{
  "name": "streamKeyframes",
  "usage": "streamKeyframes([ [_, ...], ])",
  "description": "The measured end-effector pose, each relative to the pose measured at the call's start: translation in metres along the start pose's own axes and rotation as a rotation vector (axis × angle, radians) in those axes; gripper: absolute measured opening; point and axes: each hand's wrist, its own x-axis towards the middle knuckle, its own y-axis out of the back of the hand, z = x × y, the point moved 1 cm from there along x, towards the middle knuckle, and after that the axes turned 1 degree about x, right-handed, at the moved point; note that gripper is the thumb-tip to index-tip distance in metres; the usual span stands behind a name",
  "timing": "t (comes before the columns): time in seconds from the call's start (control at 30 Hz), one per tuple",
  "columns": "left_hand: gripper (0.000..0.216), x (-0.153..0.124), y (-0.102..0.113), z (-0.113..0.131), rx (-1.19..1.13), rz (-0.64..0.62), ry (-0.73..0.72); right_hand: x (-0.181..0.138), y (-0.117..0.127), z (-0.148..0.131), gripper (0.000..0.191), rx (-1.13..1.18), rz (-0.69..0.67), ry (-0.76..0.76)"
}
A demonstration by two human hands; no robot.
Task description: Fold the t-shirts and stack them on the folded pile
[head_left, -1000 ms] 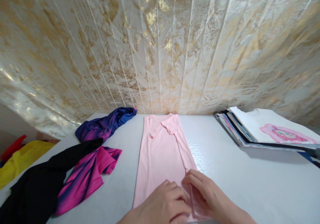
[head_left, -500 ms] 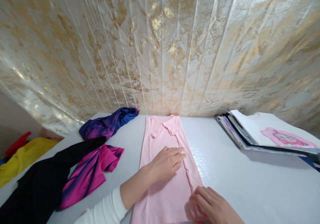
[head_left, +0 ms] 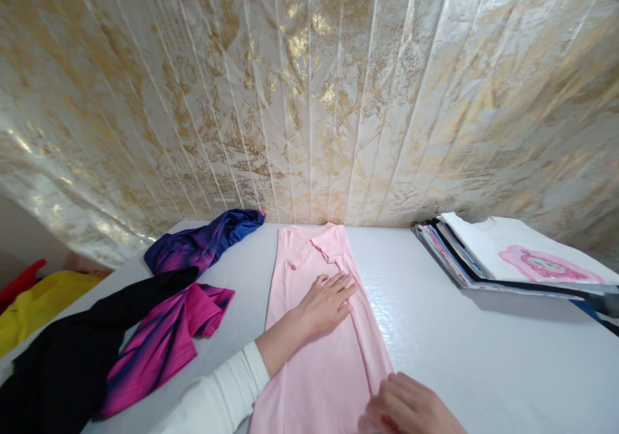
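Note:
A pale pink T-shirt [head_left: 322, 363] lies lengthwise on the white table, its sides and sleeves folded inward into a long strip. My left hand [head_left: 329, 302] rests flat on its upper middle, fingers stretched over the right-hand fold. Down at the lower right corner, my right hand [head_left: 411, 405] has its fingers curled round the edge of the pink fabric. Its fingertips are partly hidden, and the bottom hem runs out of the picture.
Left of the shirt lie a crumpled blue-purple garment [head_left: 207, 240], a black garment [head_left: 72, 350] and a magenta one [head_left: 159, 356]. Yellow clothing [head_left: 48, 298] is at the far left. A folded stack topped by a white shirt [head_left: 503, 240] sits right. A gold-patterned curtain [head_left: 309, 98] hangs behind.
My left hand has slid slightly up the shirt. My right hand's fingers have curled more tightly at the lower right edge, and the fold there lies straighter. The view has shifted a little.

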Motion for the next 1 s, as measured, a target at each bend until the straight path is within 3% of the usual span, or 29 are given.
streamKeyframes([
  [0.1,0.041,-0.003,0.007,0.002,0.004,-0.004,-0.001,0.012,0.011,0.01,0.027,0.118,0.07,-0.185],
  [0.23,0.046,-0.034,0.023,0.003,0.057,0.009,0.081,0.026,-0.012,0.029,0.042,-0.165,0.191,-0.248],
  [0.37,0.05,-0.091,0.025,-0.002,0.212,0.063,0.31,0.029,-0.053,0.039,0.065,-0.394,0.108,-0.264],
  [0.47,0.055,-0.125,0.015,-0.003,0.29,0.139,0.391,0.025,-0.066,0.039,0.075,-0.476,0.064,-0.262],
  [0.67,0.062,-0.132,0.013,-0.002,0.265,0.11,0.37,0.011,-0.076,0.034,0.086,-0.534,0.078,-0.31],
  [0.83,0.055,-0.131,0.017,-0.002,0.262,0.082,0.336,0.025,-0.067,0.038,0.073,-0.423,-0.052,-0.359],
  [1.0,0.056,-0.161,0.017,0.012,0.459,0.225,0.232,0.098,-0.039,0.034,0.057,-0.113,-0.237,-0.163],
])
